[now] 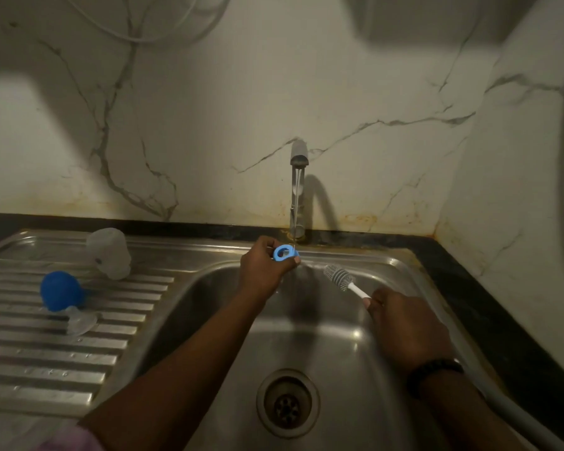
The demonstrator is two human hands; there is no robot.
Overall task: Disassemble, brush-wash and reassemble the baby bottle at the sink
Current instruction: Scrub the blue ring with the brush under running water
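My left hand (263, 267) grips the blue screw ring (285, 252) of the bottle under the thin water stream from the tap (298, 187). My right hand (404, 323) holds the white handle of a grey bottle brush (339, 276), whose head points toward the ring without touching it. On the ribbed drainboard (30, 353) at the left the clear bottle body (109, 253) stands upside down, a blue cap (58, 290) sits in front of it, and the clear teat (80, 322) lies beside the cap.
The steel sink basin (339, 369) has its drain (287, 403) near the front. A black counter edge (485, 304) runs along the back and right, against a marble wall. A grey hose (502, 402) lies along the sink's right rim.
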